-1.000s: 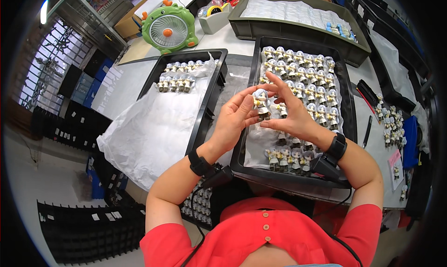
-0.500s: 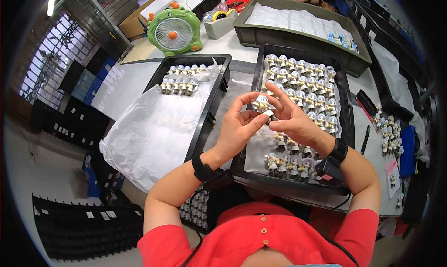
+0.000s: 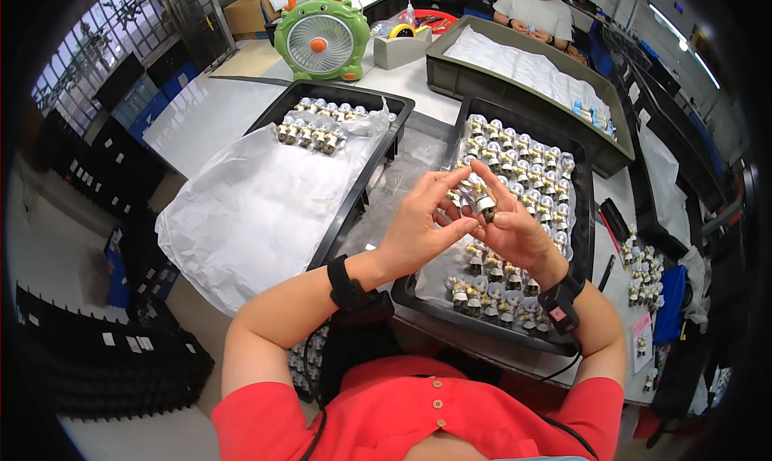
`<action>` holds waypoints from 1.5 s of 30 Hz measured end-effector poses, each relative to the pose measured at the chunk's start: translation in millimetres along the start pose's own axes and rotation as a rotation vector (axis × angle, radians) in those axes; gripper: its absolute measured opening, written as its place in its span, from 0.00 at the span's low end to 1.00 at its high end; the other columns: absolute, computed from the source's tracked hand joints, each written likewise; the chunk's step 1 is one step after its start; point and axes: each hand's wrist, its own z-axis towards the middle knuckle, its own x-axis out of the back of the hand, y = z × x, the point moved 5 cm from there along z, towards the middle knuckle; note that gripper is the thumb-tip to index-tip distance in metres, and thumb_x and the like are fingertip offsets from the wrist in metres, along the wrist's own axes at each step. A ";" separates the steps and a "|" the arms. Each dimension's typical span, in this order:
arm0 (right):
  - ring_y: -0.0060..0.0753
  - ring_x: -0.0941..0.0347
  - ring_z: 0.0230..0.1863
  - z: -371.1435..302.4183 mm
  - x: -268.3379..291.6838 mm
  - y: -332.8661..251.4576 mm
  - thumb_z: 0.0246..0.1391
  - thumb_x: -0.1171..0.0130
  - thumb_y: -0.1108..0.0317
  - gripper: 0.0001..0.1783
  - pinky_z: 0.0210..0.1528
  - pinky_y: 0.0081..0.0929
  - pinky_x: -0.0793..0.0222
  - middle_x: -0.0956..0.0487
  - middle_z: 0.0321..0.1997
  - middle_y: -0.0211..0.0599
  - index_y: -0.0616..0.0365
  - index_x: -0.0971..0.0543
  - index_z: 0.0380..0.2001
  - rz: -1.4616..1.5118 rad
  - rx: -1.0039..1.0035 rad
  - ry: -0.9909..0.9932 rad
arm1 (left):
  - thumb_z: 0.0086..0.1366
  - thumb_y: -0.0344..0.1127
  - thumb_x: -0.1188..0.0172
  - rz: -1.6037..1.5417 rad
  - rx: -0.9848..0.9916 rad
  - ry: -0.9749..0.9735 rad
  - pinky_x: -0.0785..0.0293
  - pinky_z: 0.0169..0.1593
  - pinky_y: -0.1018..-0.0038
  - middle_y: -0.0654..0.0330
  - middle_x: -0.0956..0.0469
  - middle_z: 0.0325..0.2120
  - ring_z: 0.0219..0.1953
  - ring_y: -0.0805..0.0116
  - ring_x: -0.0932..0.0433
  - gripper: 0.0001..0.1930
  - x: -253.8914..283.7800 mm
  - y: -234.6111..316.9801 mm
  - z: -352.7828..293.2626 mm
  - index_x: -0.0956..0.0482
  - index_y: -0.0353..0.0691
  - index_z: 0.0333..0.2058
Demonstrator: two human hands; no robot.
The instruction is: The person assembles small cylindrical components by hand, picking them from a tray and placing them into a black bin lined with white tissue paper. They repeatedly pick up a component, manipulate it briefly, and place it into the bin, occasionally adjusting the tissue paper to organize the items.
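Note:
Between my two hands, over the right-hand black tray [image 3: 591, 228], is a small white, gold and grey figurine [image 3: 480, 199], tilted, with its dark base toward me. My left hand [image 3: 422, 220] pinches at it from the left, its fingertips partly hidden behind it. From the other side my right hand [image 3: 521, 229] has its fingers and thumb around the figurine's lower part. Rows of similar figurines [image 3: 531, 176] stand on white lining in the tray below, with a further row along its near end. My hands cover part of its left side.
On the left, another black tray [image 3: 354, 188] holds two rows of figurines at its far end, over white sheeting [image 3: 241, 212]. A green fan [image 3: 322, 43] and a large grey-green bin [image 3: 531, 87] stand behind. Loose figurines [image 3: 643, 276] lie at right. A person [image 3: 535, 19] sits opposite.
The figurine has been turned in my fingers, from nearly upright to tilted with its base toward me. My right hand's fingers have closed in around it. The whole view has shifted slightly.

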 end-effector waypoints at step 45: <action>0.24 0.42 0.59 -2.3 5.3 1.7 0.45 0.33 0.65 0.48 0.61 0.26 0.42 0.48 0.62 0.35 0.51 0.50 0.65 -0.095 0.000 0.092 | 0.61 0.32 0.41 -0.055 0.065 0.024 0.30 0.33 0.85 0.61 0.35 0.38 0.34 0.80 0.25 0.22 0.8 -19.7 2.4 0.36 0.40 0.52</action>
